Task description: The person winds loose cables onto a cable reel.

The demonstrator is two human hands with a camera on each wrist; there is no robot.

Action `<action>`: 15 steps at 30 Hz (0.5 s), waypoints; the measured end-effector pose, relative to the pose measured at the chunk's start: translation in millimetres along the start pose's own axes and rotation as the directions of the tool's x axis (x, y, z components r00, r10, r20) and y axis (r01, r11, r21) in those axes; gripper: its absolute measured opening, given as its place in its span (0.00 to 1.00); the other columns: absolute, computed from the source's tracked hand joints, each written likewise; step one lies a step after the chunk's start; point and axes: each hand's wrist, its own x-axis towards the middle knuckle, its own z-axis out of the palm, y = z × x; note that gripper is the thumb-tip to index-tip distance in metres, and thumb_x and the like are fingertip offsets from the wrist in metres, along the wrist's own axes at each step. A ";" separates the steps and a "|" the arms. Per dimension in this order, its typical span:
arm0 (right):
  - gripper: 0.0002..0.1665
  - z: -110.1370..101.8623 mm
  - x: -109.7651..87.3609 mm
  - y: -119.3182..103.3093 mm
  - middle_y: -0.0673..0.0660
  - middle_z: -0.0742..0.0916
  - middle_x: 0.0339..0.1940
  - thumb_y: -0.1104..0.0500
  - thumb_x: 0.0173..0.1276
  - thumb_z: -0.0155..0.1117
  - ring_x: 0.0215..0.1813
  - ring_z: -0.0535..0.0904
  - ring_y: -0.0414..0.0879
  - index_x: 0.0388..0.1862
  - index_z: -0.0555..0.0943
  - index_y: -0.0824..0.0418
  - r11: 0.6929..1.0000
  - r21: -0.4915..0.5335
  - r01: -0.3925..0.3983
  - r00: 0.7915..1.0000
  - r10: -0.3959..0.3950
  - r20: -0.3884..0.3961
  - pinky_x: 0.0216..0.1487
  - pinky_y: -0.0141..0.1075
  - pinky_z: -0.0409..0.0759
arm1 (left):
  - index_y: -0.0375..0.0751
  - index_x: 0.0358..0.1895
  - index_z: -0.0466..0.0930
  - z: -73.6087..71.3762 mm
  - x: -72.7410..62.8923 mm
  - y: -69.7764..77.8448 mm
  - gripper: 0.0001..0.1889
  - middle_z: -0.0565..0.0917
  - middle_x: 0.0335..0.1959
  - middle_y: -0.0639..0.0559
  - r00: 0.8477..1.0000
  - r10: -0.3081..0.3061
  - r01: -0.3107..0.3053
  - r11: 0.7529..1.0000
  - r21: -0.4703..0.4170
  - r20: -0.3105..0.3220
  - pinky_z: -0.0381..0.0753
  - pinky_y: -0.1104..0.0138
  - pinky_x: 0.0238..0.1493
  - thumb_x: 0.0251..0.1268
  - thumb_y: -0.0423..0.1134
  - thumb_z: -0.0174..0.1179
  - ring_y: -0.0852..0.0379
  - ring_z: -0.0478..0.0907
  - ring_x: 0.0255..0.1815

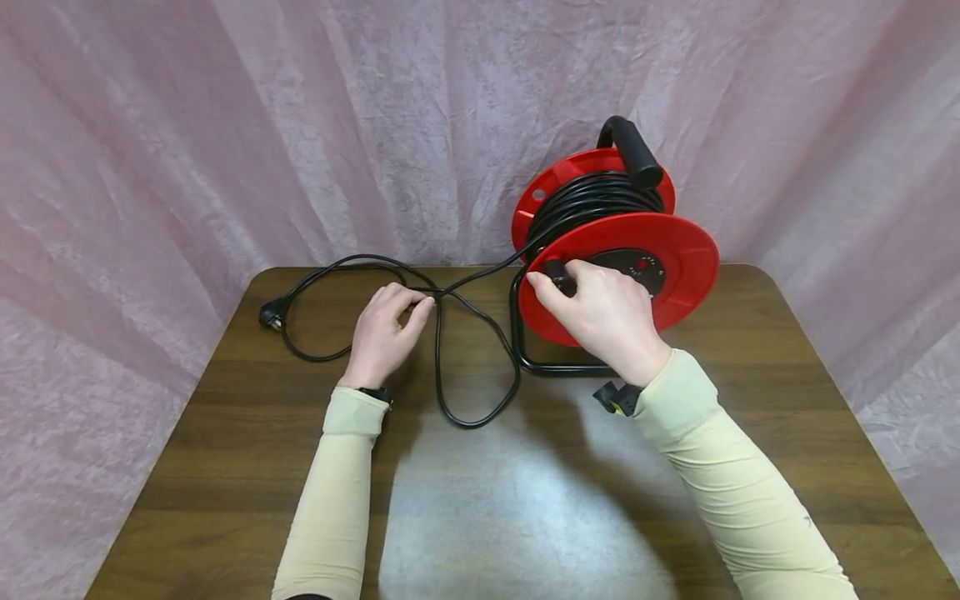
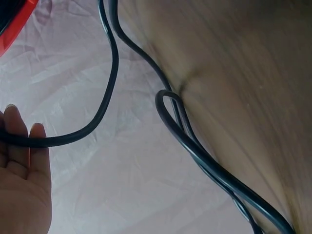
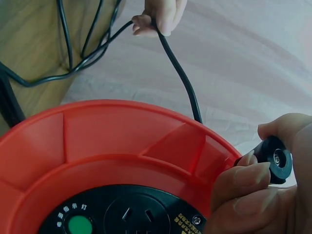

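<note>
A red cable reel (image 1: 690, 267) wound with black cable (image 1: 600, 196) stands at the table's back right. My right hand (image 1: 611, 317) grips the small black crank knob (image 3: 278, 161) on the reel's near disc, thumb on one side and fingers curled under it. To the left, my left hand (image 1: 384, 329) holds the loose cable that runs to the reel. In the right wrist view, that hand (image 3: 163, 14) pinches the cable between thumb and fingers. The left wrist view shows the cable (image 2: 90, 126) crossing its fingers. The reel's face carries a black socket panel (image 3: 136, 207).
Loose cable loops (image 1: 480, 423) lie on the wooden table (image 1: 225, 467), ending in a black plug (image 1: 272, 314) at left. The reel has a black tube stand (image 1: 562, 368) and a top carry handle (image 1: 636, 158). A pink curtain (image 1: 390, 125) hangs behind.
</note>
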 end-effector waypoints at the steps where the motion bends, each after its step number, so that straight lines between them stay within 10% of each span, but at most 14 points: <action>1: 0.36 -0.8 0.1 0.7 0.53 0.78 0.17 0.26 0.72 0.47 0.23 0.76 0.53 0.21 0.73 0.53 1.000 -0.003 0.002 1.000 -0.002 -0.003 0.22 0.47 0.70 | 0.46 0.46 0.88 0.3 0.4 -0.1 0.18 0.82 0.40 0.56 1.000 0.002 -0.002 1.000 -0.003 0.002 0.70 0.61 0.38 0.79 0.55 0.55 0.56 0.71 0.38; 15: 0.36 -15.6 3.6 4.4 0.53 0.79 0.18 0.27 0.75 0.43 0.25 0.77 0.54 0.23 0.73 0.54 0.999 -0.038 0.016 1.000 -0.017 -0.019 0.26 0.48 0.70 | 0.50 0.44 0.86 -3.5 0.4 4.9 0.19 0.84 0.39 0.61 0.999 -0.013 0.013 1.000 -0.019 0.029 0.73 0.63 0.36 0.76 0.60 0.57 0.59 0.72 0.35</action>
